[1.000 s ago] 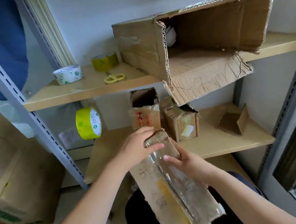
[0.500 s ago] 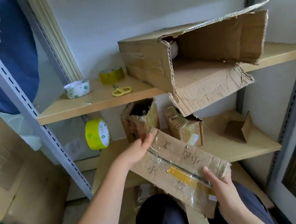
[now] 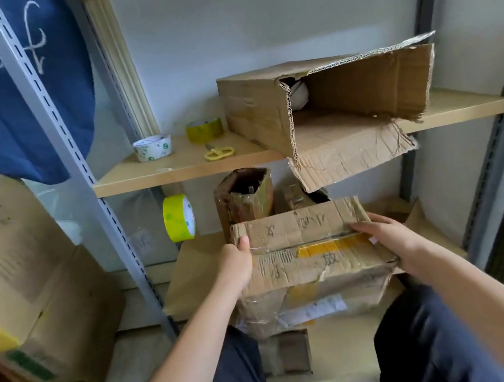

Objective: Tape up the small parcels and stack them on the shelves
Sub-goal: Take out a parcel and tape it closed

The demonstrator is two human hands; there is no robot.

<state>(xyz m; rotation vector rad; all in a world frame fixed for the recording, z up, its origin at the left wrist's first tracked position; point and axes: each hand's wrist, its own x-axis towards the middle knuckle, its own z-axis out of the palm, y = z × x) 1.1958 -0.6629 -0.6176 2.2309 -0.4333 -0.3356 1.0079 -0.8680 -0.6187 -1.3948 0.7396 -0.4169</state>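
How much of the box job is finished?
Partway. Done: the flat parcel in both hands already wears clear tape along its seam. In hand: the left hand and right hand hold it level at the lower shelf. Left: setting it down, plus the open-topped box behind it, not yet closed.

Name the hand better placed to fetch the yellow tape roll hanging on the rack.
Left. The left hand grips the parcel end just below the tape roll; the right hand holds the far end.
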